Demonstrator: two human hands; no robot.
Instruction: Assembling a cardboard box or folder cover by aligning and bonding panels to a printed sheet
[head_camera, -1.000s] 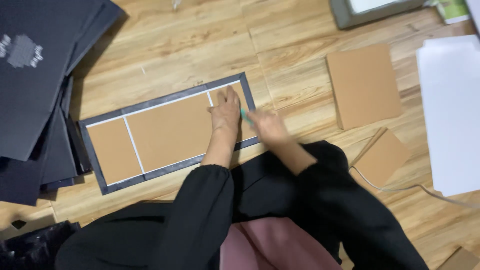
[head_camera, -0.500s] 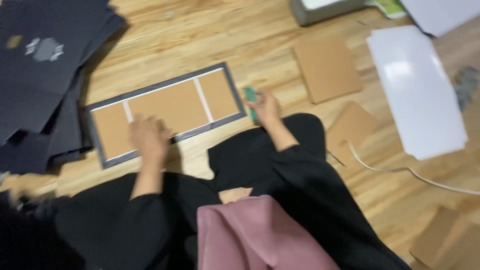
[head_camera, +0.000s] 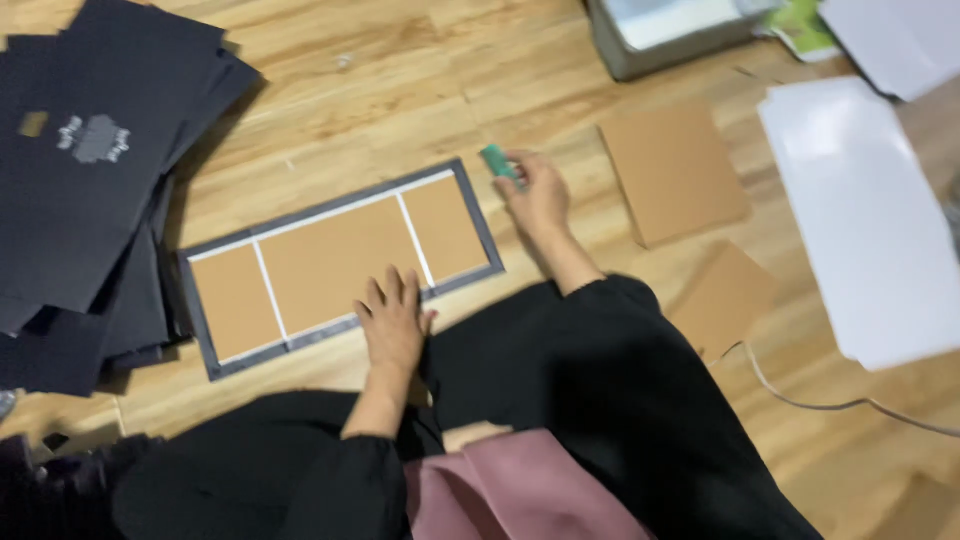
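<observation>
Left hand (head_camera: 392, 322) flat, palm down, fingers spread and pointing away from the body, wrist straight. Left forearm bare up to a black sleeve pushed to mid-forearm. Right hand (head_camera: 535, 190) reaches further out, fingers curled in a pinch grip, thumb side up. Right forearm stretched forward, black sleeve ending near the wrist. Hands well apart.

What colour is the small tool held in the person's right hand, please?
Green: the small tool in the right hand shows best in the head view.
</observation>
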